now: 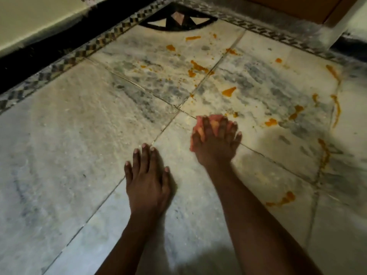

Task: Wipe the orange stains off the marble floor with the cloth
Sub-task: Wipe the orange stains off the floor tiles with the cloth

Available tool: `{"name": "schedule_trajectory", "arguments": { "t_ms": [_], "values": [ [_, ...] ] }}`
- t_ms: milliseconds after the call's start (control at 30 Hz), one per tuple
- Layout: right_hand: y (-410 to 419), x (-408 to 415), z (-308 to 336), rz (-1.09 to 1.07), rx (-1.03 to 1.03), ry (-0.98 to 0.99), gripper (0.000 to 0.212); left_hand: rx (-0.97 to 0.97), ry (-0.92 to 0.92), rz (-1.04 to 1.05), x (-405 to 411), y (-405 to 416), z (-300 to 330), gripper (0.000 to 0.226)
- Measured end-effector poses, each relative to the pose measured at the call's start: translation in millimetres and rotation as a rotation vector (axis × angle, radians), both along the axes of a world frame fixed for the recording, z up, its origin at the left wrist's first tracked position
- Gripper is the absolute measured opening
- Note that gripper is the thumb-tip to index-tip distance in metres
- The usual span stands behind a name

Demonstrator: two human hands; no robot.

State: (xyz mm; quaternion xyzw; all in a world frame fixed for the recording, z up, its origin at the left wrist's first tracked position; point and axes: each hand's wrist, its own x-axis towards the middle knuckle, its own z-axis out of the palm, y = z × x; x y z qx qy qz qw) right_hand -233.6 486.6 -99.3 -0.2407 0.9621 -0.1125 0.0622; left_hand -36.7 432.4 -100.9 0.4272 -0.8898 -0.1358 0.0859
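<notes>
My right hand [215, 141] presses a small pink-orange cloth [200, 124] flat on the marble floor [79, 126] near the middle of the view, fingers spread over it; most of the cloth is hidden under the hand. Flat on the floor to its lower left rests my left hand [148, 179], fingers straight, holding nothing. Several orange stains [198, 67] are scattered over the tiles beyond and to the right of the cloth, with one smear [284, 199] at the lower right.
A patterned black-and-white inlay border [65, 58] runs along the far edges of the floor, with a dark triangular corner inlay [178, 18]. A pale wall [35, 18] stands at the upper left and a brown wooden piece [297, 6] at the upper right.
</notes>
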Motion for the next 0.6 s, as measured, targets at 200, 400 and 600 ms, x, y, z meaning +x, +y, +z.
{"name": "schedule_trajectory", "arguments": {
  "t_ms": [200, 400, 600],
  "values": [
    [98.5, 67.0, 17.4, 0.262, 0.140, 0.031, 0.074, 0.042, 0.003, 0.002, 1.0, 2.4, 12.7, 0.071],
    [69.0, -9.6, 13.9, -0.181, 0.009, -0.068, 0.077, 0.020, 0.028, 0.002, -0.3, 8.0, 10.9, 0.072],
    [137.9, 79.9, 11.9, 0.381, 0.061, 0.099, 0.066, 0.074, 0.067, 0.023, -13.3, 24.3, 24.3, 0.071]
  ]
}}
